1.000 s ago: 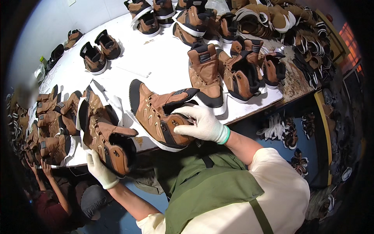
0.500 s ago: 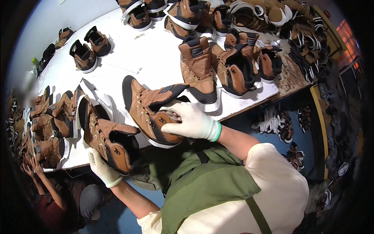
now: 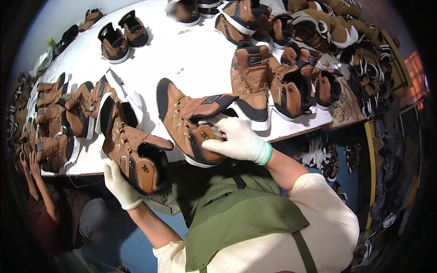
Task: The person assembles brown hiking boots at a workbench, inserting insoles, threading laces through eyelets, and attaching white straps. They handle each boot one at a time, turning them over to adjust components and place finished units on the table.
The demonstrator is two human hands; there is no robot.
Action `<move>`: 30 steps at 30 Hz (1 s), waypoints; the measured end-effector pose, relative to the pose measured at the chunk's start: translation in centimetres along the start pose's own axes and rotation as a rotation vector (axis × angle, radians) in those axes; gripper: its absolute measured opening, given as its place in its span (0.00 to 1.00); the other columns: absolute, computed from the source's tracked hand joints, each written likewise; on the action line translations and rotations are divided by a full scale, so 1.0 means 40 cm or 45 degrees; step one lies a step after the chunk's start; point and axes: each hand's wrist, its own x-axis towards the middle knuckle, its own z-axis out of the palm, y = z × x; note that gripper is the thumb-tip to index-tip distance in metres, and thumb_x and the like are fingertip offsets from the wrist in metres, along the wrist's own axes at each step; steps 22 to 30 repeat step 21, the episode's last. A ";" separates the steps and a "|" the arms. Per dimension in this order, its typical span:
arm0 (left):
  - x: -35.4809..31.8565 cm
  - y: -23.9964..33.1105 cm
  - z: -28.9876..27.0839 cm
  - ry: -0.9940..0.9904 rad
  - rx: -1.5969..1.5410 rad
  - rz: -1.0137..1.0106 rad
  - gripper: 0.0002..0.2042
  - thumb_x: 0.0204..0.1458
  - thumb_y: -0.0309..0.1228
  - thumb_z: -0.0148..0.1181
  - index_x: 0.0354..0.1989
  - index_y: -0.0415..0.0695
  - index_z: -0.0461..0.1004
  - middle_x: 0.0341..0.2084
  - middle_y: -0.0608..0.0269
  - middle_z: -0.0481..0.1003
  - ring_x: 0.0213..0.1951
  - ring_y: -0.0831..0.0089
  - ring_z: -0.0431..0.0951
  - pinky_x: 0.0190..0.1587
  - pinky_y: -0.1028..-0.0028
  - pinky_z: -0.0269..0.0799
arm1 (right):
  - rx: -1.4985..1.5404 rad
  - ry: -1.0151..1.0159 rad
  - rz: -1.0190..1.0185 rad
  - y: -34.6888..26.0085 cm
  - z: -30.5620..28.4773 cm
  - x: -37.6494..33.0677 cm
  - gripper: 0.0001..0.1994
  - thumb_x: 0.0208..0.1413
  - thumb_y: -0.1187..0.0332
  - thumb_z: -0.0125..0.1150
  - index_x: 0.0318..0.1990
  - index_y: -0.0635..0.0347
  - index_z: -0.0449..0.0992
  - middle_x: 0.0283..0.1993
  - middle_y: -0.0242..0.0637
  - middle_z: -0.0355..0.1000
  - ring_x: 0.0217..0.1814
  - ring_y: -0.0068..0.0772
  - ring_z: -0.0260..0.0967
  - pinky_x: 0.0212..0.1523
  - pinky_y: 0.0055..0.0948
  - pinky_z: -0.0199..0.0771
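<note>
My right hand [image 3: 236, 139], in a white glove with a green cuff, grips the collar of a brown high-top shoe [image 3: 184, 116]. Its fingers reach into the opening and the thumb presses on the outer side. This shoe has a black toe cap and a white sole, and stands at the table's front edge. To its left, a matching brown shoe [image 3: 120, 145] leans with its heel over the edge. My left hand [image 3: 120, 184], also gloved, is closed around that shoe's sole side near the heel; some of its fingers are hidden behind the shoe.
Several brown high-tops [image 3: 252, 91] crowd the white table [image 3: 154, 59] at the right, with more shoes [image 3: 54, 132] at the left. Shoes are piled at the far right. Another person's hands [image 3: 29, 161] touch the left table edge. Below the table, shoes [image 3: 330, 164] lie on the blue floor.
The view has shifted, so the table and its shoes sit further right in the picture. Both my hands keep hold of the same two shoes, with little other change.
</note>
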 end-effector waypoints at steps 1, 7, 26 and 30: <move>0.000 -0.002 -0.006 0.006 -0.001 0.006 0.15 0.64 0.30 0.51 0.52 0.32 0.70 0.44 0.58 0.76 0.42 0.74 0.76 0.46 0.74 0.72 | 0.050 0.006 -0.008 -0.008 -0.005 0.001 0.20 0.48 0.56 0.65 0.37 0.67 0.74 0.29 0.51 0.72 0.32 0.51 0.73 0.34 0.41 0.72; -0.016 0.023 -0.009 0.037 0.127 0.032 0.12 0.63 0.29 0.51 0.48 0.33 0.72 0.40 0.62 0.76 0.39 0.78 0.74 0.44 0.77 0.70 | 0.155 -0.021 0.000 0.005 0.016 0.011 0.19 0.48 0.59 0.65 0.41 0.65 0.76 0.25 0.44 0.68 0.27 0.39 0.69 0.30 0.34 0.69; -0.021 -0.002 0.000 0.058 0.088 -0.032 0.07 0.60 0.28 0.55 0.41 0.36 0.73 0.35 0.66 0.74 0.37 0.82 0.70 0.42 0.80 0.68 | 0.497 -0.170 0.236 -0.030 -0.020 0.002 0.24 0.49 0.73 0.65 0.56 0.67 0.72 0.51 0.36 0.74 0.54 0.25 0.68 0.59 0.26 0.65; -0.021 -0.002 0.000 0.058 0.088 -0.032 0.07 0.60 0.28 0.55 0.41 0.36 0.73 0.35 0.66 0.74 0.37 0.82 0.70 0.42 0.80 0.68 | 0.497 -0.170 0.236 -0.030 -0.020 0.002 0.24 0.49 0.73 0.65 0.56 0.67 0.72 0.51 0.36 0.74 0.54 0.25 0.68 0.59 0.26 0.65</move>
